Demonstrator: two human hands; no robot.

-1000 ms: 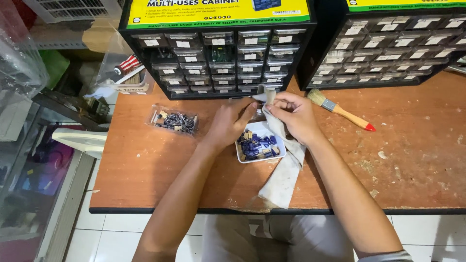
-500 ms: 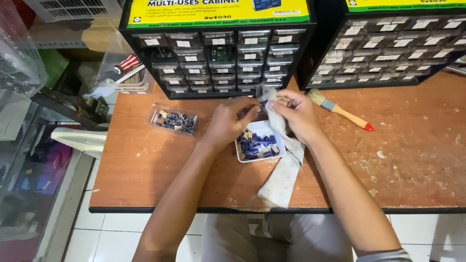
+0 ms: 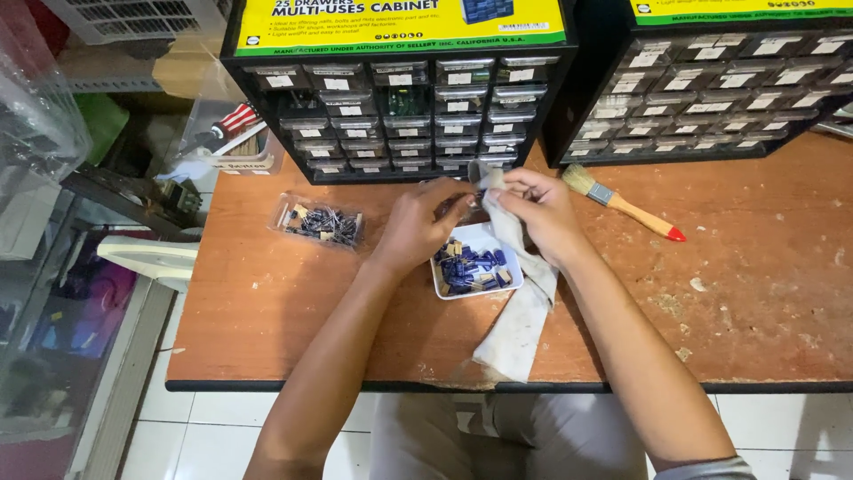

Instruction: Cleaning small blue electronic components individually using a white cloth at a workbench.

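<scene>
Both hands pinching a cloth (image 3: 520, 293), left hand (image 3: 418, 227), right hand (image 3: 538, 209); could sweep the white tray (image 3: 475, 267) off the table's (image 3: 755, 293) front edge.

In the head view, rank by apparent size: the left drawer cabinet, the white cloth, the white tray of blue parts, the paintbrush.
1. left drawer cabinet
2. white cloth
3. and 4. white tray and paintbrush: the brush is longer but thinner, so these stay unranked.

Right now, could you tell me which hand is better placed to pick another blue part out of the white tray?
Left, probably. The left hand hovers at the white tray's edge, close to the blue parts, seemingly with little in its fingers. The right hand grips the grey cloth.
</scene>
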